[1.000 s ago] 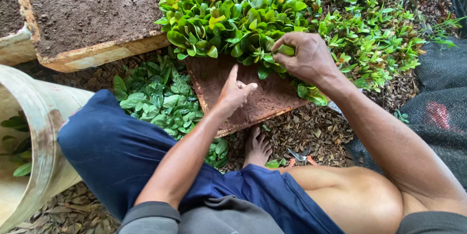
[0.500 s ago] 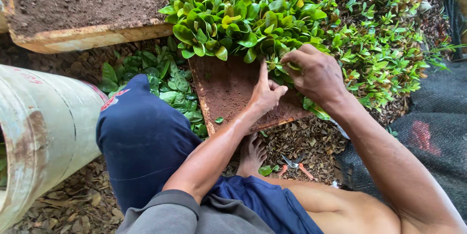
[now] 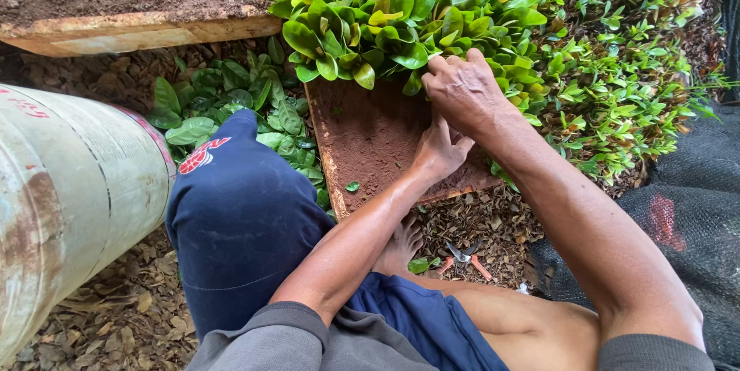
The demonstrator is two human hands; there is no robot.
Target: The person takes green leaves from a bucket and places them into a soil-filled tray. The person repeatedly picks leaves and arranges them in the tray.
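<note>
Right hand point(image 3: 465, 94) is curled down into the green cuttings point(image 3: 385, 16) at the planted edge of the soil tray point(image 3: 370, 147), fingertips buried in leaves, seemingly pinching a stem. Left hand point(image 3: 439, 151) sits just beneath it on bare soil, fingers tucked under and hidden. Small pruning shears point(image 3: 465, 257) lie on the bark below.

Both my arms are stretched out in front of me, forearms bare. My right hand point(image 3: 464, 92) is knuckles-up, fingers curled down and tucked under. My left hand point(image 3: 441, 152) sits just below and a bit left of it, touching it, fingers pointing up toward the right palm, mostly hidden under there.
</note>
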